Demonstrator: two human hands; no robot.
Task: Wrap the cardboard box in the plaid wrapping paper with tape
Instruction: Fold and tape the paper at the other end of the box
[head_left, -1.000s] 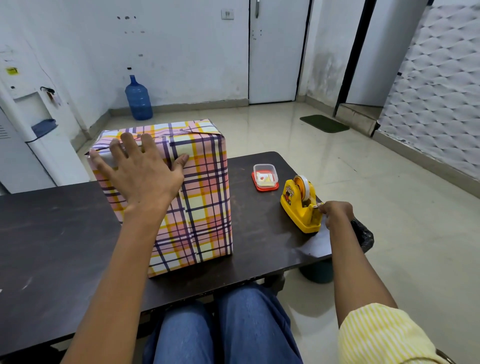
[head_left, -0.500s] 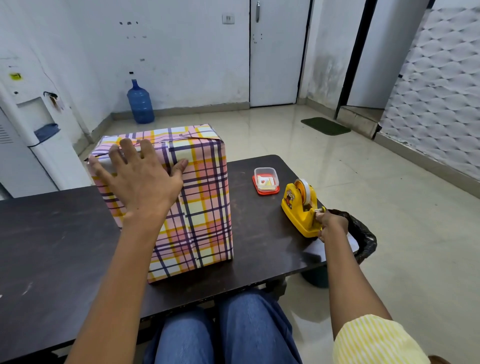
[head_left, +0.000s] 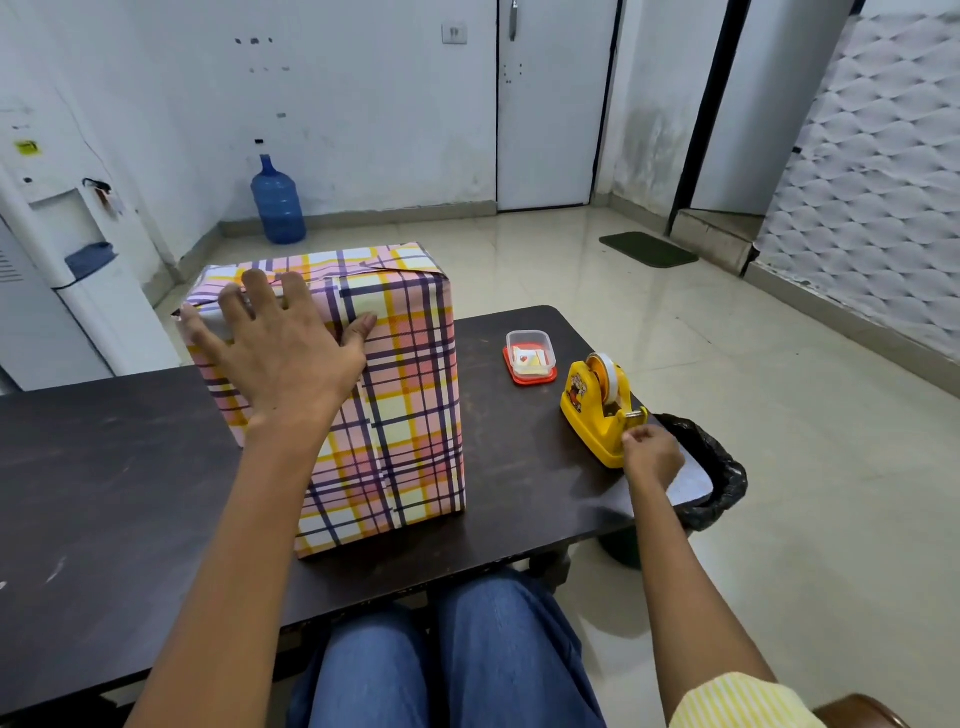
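Pale yellow pinstriped right sleeve (head_left: 740, 701), blue denim jeans (head_left: 467, 665).

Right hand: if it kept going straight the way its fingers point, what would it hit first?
The yellow tape dispenser. The right hand points its fingertips at the cutter end, right beside it; whether they touch it is unclear.

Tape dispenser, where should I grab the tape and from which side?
Pinch the tape end at the cutter on the near end of the tape dispenser, coming from the near right, beside the right hand. The roll stands upright behind it, so pull toward yourself.
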